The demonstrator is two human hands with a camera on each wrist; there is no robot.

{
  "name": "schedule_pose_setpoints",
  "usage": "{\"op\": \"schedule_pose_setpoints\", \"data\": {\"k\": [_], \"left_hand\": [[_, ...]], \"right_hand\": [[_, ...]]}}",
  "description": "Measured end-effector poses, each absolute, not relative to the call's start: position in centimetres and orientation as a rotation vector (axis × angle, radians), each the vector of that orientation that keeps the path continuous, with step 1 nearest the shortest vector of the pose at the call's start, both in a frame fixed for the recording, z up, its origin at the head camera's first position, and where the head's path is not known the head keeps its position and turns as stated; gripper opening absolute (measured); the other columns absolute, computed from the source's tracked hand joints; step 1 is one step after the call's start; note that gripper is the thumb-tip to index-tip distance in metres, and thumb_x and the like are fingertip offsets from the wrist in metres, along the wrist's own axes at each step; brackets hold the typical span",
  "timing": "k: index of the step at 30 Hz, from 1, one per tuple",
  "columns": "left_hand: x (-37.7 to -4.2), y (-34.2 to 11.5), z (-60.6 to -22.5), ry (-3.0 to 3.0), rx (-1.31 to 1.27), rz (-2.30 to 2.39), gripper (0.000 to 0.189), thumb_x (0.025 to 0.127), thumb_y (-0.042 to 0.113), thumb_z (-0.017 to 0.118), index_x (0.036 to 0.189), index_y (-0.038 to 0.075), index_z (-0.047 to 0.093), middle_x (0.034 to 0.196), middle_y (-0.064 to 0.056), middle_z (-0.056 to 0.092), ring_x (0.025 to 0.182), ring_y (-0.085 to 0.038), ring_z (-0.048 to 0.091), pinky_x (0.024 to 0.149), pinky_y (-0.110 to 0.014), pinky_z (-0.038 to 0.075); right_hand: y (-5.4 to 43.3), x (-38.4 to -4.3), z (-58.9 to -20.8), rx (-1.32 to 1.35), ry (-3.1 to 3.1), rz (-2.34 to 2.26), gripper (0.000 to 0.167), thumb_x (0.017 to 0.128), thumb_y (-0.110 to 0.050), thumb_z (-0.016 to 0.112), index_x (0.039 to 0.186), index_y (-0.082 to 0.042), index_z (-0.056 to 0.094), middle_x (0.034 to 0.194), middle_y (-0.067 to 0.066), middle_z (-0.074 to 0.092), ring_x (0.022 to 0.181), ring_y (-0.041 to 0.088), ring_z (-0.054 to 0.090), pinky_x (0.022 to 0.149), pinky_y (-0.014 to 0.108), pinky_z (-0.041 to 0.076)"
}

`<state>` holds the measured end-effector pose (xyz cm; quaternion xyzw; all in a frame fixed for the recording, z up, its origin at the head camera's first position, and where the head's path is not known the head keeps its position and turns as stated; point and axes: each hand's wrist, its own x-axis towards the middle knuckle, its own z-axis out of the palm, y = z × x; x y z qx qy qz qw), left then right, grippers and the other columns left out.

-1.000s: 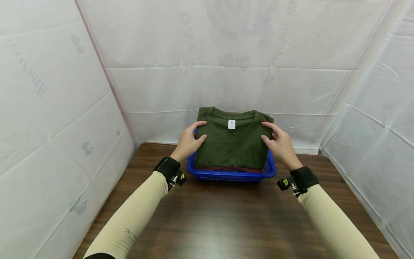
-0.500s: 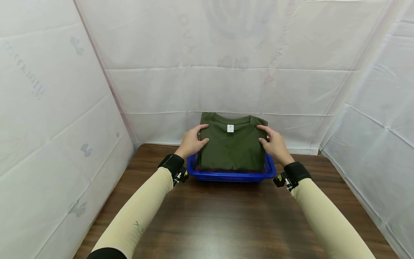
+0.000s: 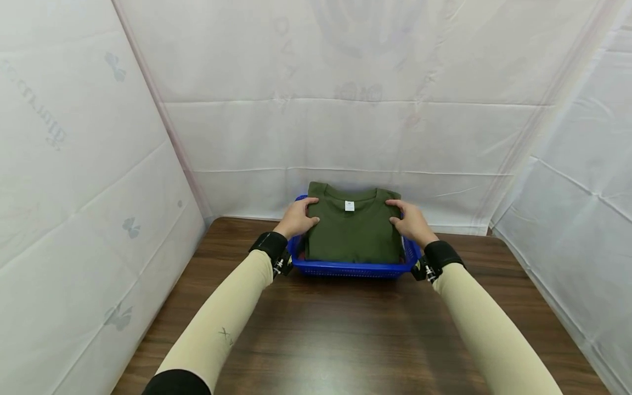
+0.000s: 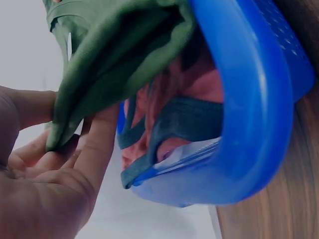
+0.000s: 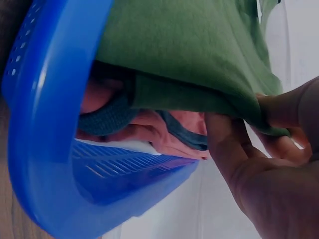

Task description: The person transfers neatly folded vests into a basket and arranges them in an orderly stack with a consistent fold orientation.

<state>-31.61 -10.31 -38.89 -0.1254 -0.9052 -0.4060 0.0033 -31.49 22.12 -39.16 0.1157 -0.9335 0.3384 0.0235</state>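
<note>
A folded dark green T-shirt (image 3: 353, 236) with a white neck label lies over the blue plastic basket (image 3: 353, 270), its collar end raised toward the back. At its left edge my left hand (image 3: 296, 218) pinches the cloth between thumb and fingers. My right hand (image 3: 411, 222) pinches the opposite edge in the same way. Beneath the shirt, a pink garment (image 4: 199, 82) with dark teal trim sits in the basket, plain in the left wrist view. The right wrist view also shows that pink garment (image 5: 184, 122) under the green hem.
The basket stands on a dark wooden table (image 3: 326, 329), toward its back edge. White cloth walls (image 3: 316, 131) enclose the table at the back and both sides.
Both hands have come down and slightly inward with the green T-shirt. Its collar sits lower, and its front now covers the reddish strip seen earlier at the basket's front rim.
</note>
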Motion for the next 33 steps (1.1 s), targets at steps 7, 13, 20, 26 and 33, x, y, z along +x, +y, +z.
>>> {"op": "schedule_pose_setpoints", "data": {"k": [7,13,20,26,33], "left_hand": [[-32.0,-10.4,-39.6,-2.96,-0.342,-1.234,0.058,0.099,0.007,0.068,0.153,0.007,0.048,0.155,-0.022,0.044,0.125,-0.037,0.058,0.083,-0.04,0.058],[-32.3,-10.4,-40.3,-3.049,-0.324,-1.172,0.057,0.099,0.005,0.066,0.153,0.004,0.048,0.148,-0.026,0.051,0.089,-0.03,0.07,0.058,-0.031,0.055],[-32.5,-10.3,-40.8,-3.086,-0.319,-1.044,0.052,0.099,0.005,0.065,0.148,-0.002,0.051,0.146,-0.025,0.055,0.079,-0.023,0.067,0.063,-0.03,0.051],[-31.6,-9.9,-40.4,-3.031,-0.427,-0.807,0.046,0.096,0.003,0.066,0.14,-0.008,0.058,0.143,-0.025,0.057,0.128,-0.039,0.056,0.1,-0.043,0.052],[-30.4,-10.4,-40.3,-2.988,-0.665,-0.57,0.05,0.097,0.013,0.072,0.141,-0.006,0.058,0.15,-0.026,0.05,0.14,-0.041,0.047,0.116,-0.05,0.039]], "right_hand": [[21.4,-32.3,-39.9,0.341,-2.987,0.987,0.051,0.104,-0.003,0.056,0.153,-0.005,0.046,0.125,0.035,0.059,0.048,0.013,0.04,0.052,0.03,0.04],[21.3,-32.5,-40.6,0.348,-3.086,0.905,0.052,0.102,-0.001,0.055,0.153,0.003,0.043,0.145,0.038,0.046,0.056,0.018,0.049,0.055,0.031,0.042],[21.4,-32.6,-40.9,0.324,-3.225,0.808,0.052,0.105,-0.007,0.053,0.153,0.008,0.039,0.151,0.038,0.04,0.091,0.033,0.064,0.07,0.037,0.049],[20.9,-31.8,-40.4,0.416,-3.189,0.673,0.051,0.105,-0.009,0.055,0.149,0.011,0.042,0.149,0.038,0.042,0.129,0.049,0.051,0.096,0.053,0.05],[20.6,-29.9,-39.8,0.566,-3.105,0.546,0.056,0.104,-0.016,0.061,0.148,0.013,0.043,0.156,0.039,0.03,0.147,0.054,0.025,0.116,0.066,0.026]]}}
